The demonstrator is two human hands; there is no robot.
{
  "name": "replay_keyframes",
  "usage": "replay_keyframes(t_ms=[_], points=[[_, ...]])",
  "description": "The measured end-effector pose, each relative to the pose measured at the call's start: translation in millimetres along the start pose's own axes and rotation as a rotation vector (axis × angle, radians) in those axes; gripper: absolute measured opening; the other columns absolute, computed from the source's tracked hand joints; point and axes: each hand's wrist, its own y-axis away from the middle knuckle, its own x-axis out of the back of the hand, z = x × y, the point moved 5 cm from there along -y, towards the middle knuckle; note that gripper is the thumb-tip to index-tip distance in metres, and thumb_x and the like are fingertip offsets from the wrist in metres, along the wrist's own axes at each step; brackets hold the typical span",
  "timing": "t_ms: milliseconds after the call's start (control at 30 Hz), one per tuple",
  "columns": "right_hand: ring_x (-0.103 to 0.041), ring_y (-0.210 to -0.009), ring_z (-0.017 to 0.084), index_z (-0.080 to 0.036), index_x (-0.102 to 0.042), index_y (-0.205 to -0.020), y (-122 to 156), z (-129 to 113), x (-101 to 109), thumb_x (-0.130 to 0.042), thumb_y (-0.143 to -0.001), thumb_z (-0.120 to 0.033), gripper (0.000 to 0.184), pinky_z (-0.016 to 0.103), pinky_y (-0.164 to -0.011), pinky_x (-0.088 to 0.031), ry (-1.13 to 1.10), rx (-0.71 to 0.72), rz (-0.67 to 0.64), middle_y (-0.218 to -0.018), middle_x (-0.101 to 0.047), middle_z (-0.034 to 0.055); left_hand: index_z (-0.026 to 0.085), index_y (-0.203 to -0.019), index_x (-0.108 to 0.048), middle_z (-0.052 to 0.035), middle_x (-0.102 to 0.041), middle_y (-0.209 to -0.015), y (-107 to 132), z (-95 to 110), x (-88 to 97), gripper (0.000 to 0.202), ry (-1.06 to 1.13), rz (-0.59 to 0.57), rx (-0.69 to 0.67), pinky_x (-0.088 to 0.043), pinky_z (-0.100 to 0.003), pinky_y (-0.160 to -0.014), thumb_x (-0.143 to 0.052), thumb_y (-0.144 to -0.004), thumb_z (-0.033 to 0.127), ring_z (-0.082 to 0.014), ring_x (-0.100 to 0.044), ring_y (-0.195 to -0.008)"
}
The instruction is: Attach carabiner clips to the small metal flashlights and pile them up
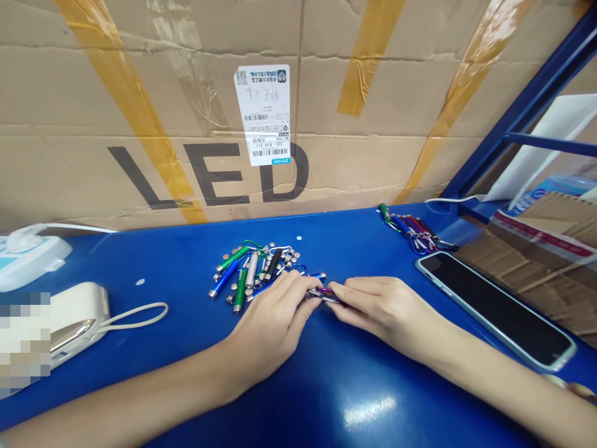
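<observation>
My left hand (275, 311) and my right hand (387, 308) meet over the front of the blue table, fingertips pinched together. Between them is a small keychain flashlight with a purple carabiner clip (326, 290); the fingers hide most of it. The left fingers grip its silvery end, while the right fingers close around the clip side. Just behind my left hand lies a pile of small flashlights, among them a green one (240, 290), a silver one (252, 269) and a black one (273, 264). Several round button cells (289, 256) are scattered among them.
A row of keychain flashlights (413, 229) lies at the back right, near a phone (494, 308). At the left are a white power strip (37, 258) and a white device with a cord loop (88, 305). A large cardboard box (354, 162) walls off the back.
</observation>
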Motion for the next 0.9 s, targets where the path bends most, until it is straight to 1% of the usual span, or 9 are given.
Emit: replay_keyframes(t_ms=[133,233,333,500,633,733,900], points=[[-0.039,-0.051,0.01,-0.007,-0.06,-0.076,1.1,3.3,-0.9,-0.043,-0.091,-0.018,0.025,0.024,-0.049,-0.031,-0.06,-0.038,0.019,-0.058,-0.043,0.0001,0.018,-0.108,-0.046,-0.0035,-0.055,-0.097,-0.1,0.3,-0.5,0.017,-0.005,0.011,-0.018,-0.043,-0.027,-0.083,-0.038,-0.093,0.015,-0.0149,-0.052,-0.093],[-0.039,-0.052,0.009,-0.008,-0.059,-0.077,3.7,6.0,-1.2,-0.044,-0.091,-0.017,0.023,0.023,-0.051,-0.032,-0.135,-0.076,0.04,-0.06,-0.043,-0.0001,0.017,-0.105,-0.047,-0.0031,-0.054,-0.093,-0.6,0.5,0.4,0.016,-0.019,0.025,-0.015,-0.044,-0.025,-0.079,-0.039,-0.092,0.014,-0.0141,-0.052,-0.087],[-0.042,-0.053,0.008,-0.008,-0.059,-0.079,5.2,7.3,-1.5,-0.045,-0.09,-0.017,0.02,0.022,-0.053,-0.033,-0.181,-0.097,0.057,-0.062,-0.048,0.0011,0.016,-0.1,-0.048,-0.0021,-0.053,-0.088,-1.1,0.9,1.8,0.012,-0.02,0.036,-0.002,-0.043,-0.026,-0.076,-0.04,-0.092,0.013,-0.0138,-0.051,-0.082],[-0.043,-0.055,0.009,-0.005,-0.06,-0.082,3.9,5.2,-0.7,-0.047,-0.089,-0.015,0.018,0.021,-0.053,-0.034,-0.198,-0.111,0.118,-0.063,-0.05,0.0027,0.015,-0.098,-0.05,-0.0027,-0.052,-0.087,-1.0,1.8,2.0,0.011,-0.013,0.03,-0.001,-0.041,-0.028,-0.075,-0.041,-0.091,0.015,-0.0144,-0.049,-0.082],[-0.044,-0.053,0.009,-0.006,-0.062,-0.081,3.6,3.5,-2.3,-0.047,-0.089,-0.015,0.019,0.021,-0.051,-0.035,-0.199,-0.155,0.166,-0.061,-0.05,0.0024,0.013,-0.086,-0.051,-0.003,-0.05,-0.08,-0.4,2.6,-0.5,0.011,-0.038,0.012,-0.025,-0.039,-0.029,-0.07,-0.041,-0.091,0.017,-0.0148,-0.047,-0.076],[-0.044,-0.053,0.009,-0.006,-0.063,-0.08,3.0,2.5,-4.0,-0.047,-0.089,-0.016,0.02,0.021,-0.051,-0.037,-0.228,-0.194,0.194,-0.06,-0.051,0.0023,0.014,-0.079,-0.048,-0.0018,-0.048,-0.074,-0.1,4.6,-1.5,0.014,-0.078,0.006,-0.055,-0.037,-0.028,-0.067,-0.041,-0.091,0.017,-0.0142,-0.043,-0.071],[-0.043,-0.051,0.008,-0.008,-0.062,-0.072,1.4,1.4,-5.6,-0.048,-0.088,-0.015,0.023,0.021,-0.05,-0.037,-0.333,-0.255,0.233,-0.061,-0.053,0.0022,0.015,-0.072,-0.044,0.0005,-0.047,-0.067,0.0,7.5,-0.9,0.019,-0.092,0.02,-0.082,-0.033,-0.026,-0.062,-0.041,-0.091,0.016,-0.0134,-0.038,-0.065]])
